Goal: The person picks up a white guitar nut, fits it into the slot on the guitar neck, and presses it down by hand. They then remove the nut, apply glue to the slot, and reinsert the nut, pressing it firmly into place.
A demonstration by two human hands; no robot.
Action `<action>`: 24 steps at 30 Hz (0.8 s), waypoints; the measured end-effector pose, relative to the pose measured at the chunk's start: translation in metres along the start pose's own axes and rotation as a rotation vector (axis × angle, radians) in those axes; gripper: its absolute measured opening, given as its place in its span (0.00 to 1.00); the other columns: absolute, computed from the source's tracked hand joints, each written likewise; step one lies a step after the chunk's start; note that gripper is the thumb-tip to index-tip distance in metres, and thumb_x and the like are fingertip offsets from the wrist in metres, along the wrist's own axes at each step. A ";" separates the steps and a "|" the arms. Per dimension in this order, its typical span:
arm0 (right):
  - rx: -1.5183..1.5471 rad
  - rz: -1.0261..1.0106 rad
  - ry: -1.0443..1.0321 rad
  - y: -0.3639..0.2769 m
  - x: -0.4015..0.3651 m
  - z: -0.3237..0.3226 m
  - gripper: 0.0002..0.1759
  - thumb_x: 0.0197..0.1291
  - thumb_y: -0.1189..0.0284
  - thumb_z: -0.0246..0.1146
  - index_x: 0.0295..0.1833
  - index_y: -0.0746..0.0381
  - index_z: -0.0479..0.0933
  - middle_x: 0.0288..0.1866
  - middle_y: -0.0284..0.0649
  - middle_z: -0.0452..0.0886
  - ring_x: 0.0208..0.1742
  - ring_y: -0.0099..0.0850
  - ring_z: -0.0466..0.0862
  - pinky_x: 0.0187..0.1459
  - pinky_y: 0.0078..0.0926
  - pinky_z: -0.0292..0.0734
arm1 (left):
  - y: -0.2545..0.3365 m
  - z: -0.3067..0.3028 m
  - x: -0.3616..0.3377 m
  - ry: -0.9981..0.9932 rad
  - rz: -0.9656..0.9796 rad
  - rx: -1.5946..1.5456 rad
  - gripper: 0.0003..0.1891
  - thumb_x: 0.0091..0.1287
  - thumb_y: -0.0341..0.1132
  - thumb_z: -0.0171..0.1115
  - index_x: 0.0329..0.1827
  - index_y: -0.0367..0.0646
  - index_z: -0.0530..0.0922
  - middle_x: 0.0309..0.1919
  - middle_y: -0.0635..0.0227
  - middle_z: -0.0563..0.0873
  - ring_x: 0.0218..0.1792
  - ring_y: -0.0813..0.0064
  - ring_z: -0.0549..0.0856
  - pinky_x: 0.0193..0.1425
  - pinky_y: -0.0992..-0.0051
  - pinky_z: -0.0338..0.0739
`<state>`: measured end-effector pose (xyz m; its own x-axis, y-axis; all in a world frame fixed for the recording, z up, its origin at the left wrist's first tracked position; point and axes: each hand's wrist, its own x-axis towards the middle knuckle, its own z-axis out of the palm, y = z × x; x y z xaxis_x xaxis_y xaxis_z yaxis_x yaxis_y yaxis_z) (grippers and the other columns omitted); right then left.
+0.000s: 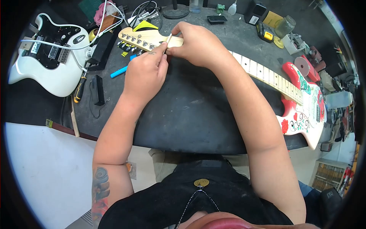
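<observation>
An electric guitar lies across the bench, its pale wooden headstock [133, 37] at the upper left and its red-and-white painted body [305, 110] at the right. My right hand [198, 42] wraps round the neck [263, 72] close to the headstock, thumb on the near side and fingers on the far side. At the top of the neck, my left hand [146, 74] is closed, its fingertips pinching a small off-white strip that looks like the guitar nut [169, 37]. The fingers partly hide this strip. Tuner posts show along the headstock; I see no strings on it.
A white electric guitar [57, 72] with a black pickguard lies at the left. Near it are a yellow-and-black screwdriver [80, 87], a blue marker-like stick [119, 71] and white cables [110, 26]. A tape measure [265, 32] and a glass jar [285, 26] stand at the back right.
</observation>
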<state>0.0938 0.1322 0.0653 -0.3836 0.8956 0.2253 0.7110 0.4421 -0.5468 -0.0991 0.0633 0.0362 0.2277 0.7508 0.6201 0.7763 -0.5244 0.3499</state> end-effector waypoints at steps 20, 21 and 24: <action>0.049 0.030 -0.062 -0.001 0.003 0.000 0.30 0.62 0.59 0.81 0.64 0.63 0.87 0.51 0.53 0.94 0.53 0.48 0.93 0.56 0.43 0.87 | -0.004 0.001 -0.001 0.031 0.011 -0.060 0.17 0.76 0.28 0.69 0.65 0.38 0.91 0.31 0.49 0.90 0.31 0.53 0.91 0.41 0.61 0.84; 0.071 0.011 -0.058 0.002 0.003 0.002 0.30 0.61 0.58 0.82 0.64 0.64 0.87 0.52 0.54 0.94 0.54 0.49 0.93 0.57 0.44 0.87 | -0.002 0.001 -0.003 0.000 -0.010 -0.040 0.16 0.76 0.29 0.69 0.64 0.38 0.91 0.31 0.49 0.91 0.31 0.52 0.91 0.41 0.60 0.84; 0.014 -0.064 -0.012 0.000 0.000 -0.003 0.33 0.60 0.55 0.82 0.64 0.66 0.86 0.59 0.56 0.93 0.60 0.56 0.92 0.62 0.48 0.86 | -0.005 0.000 -0.004 -0.035 0.048 0.080 0.16 0.74 0.29 0.68 0.63 0.39 0.91 0.33 0.47 0.91 0.36 0.46 0.92 0.43 0.51 0.85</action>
<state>0.0954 0.1329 0.0674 -0.4353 0.8648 0.2504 0.6765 0.4977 -0.5428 -0.1042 0.0627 0.0319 0.2855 0.7399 0.6091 0.8081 -0.5275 0.2620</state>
